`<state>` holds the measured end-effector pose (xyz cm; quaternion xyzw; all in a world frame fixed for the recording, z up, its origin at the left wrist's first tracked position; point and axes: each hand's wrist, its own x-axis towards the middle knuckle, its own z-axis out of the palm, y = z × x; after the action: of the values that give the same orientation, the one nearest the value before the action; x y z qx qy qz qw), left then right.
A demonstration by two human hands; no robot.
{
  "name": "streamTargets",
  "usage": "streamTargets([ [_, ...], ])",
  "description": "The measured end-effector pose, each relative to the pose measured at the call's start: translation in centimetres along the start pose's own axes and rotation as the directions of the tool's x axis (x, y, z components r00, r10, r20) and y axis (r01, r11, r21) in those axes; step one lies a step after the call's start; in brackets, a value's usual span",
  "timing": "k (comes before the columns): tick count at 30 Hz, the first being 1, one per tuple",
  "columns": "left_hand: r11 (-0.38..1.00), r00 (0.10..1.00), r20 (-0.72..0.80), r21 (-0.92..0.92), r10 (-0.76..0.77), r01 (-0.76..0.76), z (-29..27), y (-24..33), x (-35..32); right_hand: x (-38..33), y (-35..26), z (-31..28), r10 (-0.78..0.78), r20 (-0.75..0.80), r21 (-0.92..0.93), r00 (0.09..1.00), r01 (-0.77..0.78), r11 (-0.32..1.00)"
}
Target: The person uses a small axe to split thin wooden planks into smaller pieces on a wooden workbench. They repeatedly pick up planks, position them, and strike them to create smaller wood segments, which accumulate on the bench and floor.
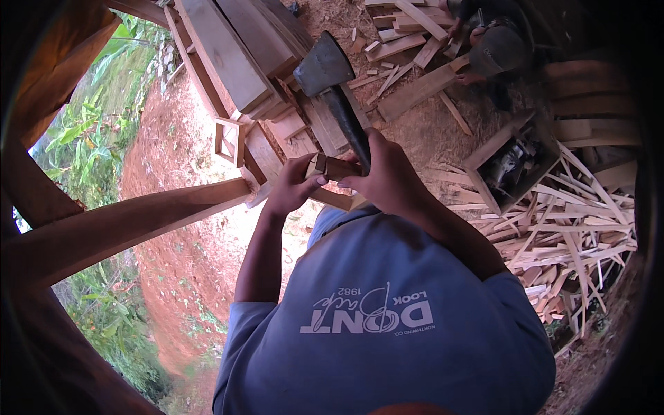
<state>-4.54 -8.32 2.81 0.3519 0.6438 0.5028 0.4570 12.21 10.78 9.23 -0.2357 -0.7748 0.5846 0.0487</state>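
Apparently, from the head view, the step in hand is lining up or checking a corner of a small wooden frame [342, 168], held just ahead of the blue T-shirt [401, 252]. Left hand [294, 185]: thumb and fingers pinch the frame's left-hand corner. Right hand [391, 176]: clasps the lower handle of a hatchet [340, 107], thumb against the frame's wood; exact finger wrap hidden. Next move, in my judgement, calls for keeping the corner pressed square and the hatchet well controlled; a loose joint could slip. Materials: frame of sawn wood, straight-edged, square-ended; hatchet head grey, flat, flared, on a slim dark handle. Beyond, thick smooth planks [225, 52] lie stacked; to the right, thin pale offcuts [546, 235] sprawl in a tangle beside an open wooden crate [483, 188].
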Motion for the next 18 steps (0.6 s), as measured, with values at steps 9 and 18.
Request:
streamTargets([
  [9,0.993,0.998,-0.065,0.118,0.021,-0.013,0.1,0.5,-1.2,-0.8,-1.1,0.4,0.016,0.023,0.003,1.000,-0.016,1.000],
  [18,0.991,0.992,-0.110,0.129,0.056,-0.041,0.0,-0.6,-2.3,-1.0,-0.7,1.4,0.003,-0.003,-0.041,1.000,-0.003,0.999],
])
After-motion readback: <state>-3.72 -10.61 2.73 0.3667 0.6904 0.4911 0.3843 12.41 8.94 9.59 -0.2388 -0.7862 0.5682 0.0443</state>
